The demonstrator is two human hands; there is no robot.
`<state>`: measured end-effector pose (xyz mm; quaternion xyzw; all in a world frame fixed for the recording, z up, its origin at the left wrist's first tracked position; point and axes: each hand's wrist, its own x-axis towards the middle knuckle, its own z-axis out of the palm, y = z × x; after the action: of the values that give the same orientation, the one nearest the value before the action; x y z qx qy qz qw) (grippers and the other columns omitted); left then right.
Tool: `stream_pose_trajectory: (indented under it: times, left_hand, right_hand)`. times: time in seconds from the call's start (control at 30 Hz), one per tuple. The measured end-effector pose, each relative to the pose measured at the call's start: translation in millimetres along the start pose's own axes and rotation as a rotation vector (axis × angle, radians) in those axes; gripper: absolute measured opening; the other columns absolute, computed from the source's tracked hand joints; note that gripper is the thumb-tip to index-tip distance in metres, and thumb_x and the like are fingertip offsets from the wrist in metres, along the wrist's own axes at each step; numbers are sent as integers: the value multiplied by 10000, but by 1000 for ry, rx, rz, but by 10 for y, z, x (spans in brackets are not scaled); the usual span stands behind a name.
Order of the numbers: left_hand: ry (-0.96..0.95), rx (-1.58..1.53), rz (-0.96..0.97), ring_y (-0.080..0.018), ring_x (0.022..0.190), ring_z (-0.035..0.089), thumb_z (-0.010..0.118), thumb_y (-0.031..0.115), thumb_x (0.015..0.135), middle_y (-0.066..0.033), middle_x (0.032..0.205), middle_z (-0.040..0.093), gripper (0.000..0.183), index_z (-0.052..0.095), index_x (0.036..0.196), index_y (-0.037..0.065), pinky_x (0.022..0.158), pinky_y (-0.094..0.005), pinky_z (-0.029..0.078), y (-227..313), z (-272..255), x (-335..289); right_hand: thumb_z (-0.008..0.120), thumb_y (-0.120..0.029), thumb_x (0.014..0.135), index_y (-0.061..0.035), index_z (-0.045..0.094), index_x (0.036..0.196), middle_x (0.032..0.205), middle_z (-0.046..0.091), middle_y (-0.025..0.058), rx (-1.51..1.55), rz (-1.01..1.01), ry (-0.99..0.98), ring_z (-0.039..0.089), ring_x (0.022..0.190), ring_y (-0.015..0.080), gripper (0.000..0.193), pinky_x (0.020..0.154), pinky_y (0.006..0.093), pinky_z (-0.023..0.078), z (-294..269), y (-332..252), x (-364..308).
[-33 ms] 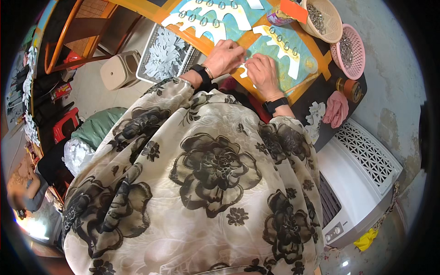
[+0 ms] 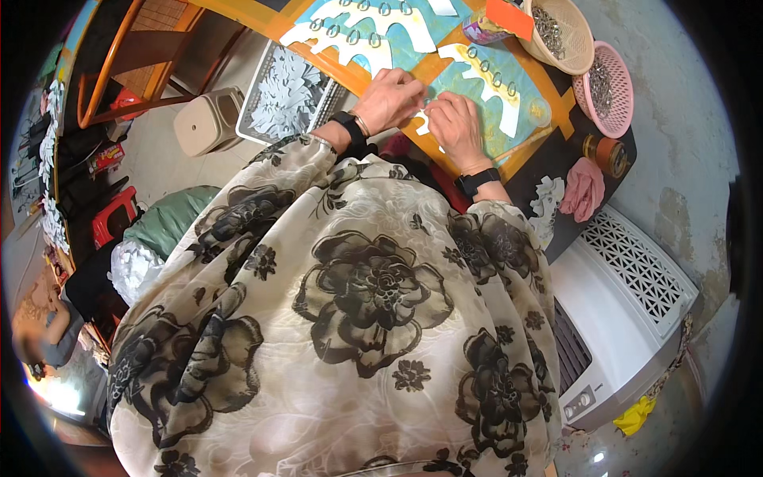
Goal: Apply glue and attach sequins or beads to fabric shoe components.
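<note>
My left hand (image 2: 391,99) and my right hand (image 2: 455,129) meet over the near edge of a blue-green work mat (image 2: 469,79), fingers bent and pinched close together. Between and under the fingertips shows part of a white notched piece (image 2: 423,124); most of it is hidden by the hands. To the right of them lies a white toothed strip (image 2: 504,102) with yellowish patches and several metal rings along it. More such strips with rings (image 2: 358,54) lie beyond my left hand. Both wrists wear dark bands.
A beige basket (image 2: 584,49) and a pink basket (image 2: 622,119) hold metal parts at right. Nearby stand a can (image 2: 481,30), tape rolls (image 2: 611,157) and a pink cloth (image 2: 584,191). Left are a crate of grey-white pieces (image 2: 251,127) and a stool (image 2: 199,127). A white cooler (image 2: 628,318) stands lower right.
</note>
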<state>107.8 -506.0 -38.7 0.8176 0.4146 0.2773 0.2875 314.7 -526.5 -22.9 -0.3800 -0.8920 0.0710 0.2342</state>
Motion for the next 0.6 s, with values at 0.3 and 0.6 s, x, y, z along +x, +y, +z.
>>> stream_pose_trajectory:
  times: [0.3, 0.6]
  left_hand:
    - [0, 28, 7, -245, 1052, 539, 746, 164, 786, -14, 1019, 623, 292, 617, 1047, 147, 936, -396, 402, -38, 55, -28]
    - [16, 30, 28, -248, 1029, 536, 747, 181, 790, -11, 999, 616, 280, 618, 1037, 150, 912, -385, 402, -35, 30, -70]
  right_hand:
    - [711, -26, 744, -103, 587, 1042, 989, 598, 91, 20, 47, 33, 567, 995, 298, 332, 871, 397, 452, 65, 54, -14]
    - [705, -34, 751, -95, 597, 1024, 929, 603, 77, -37, 43, 13, 590, 943, 256, 300, 886, 391, 450, 23, -37, -41]
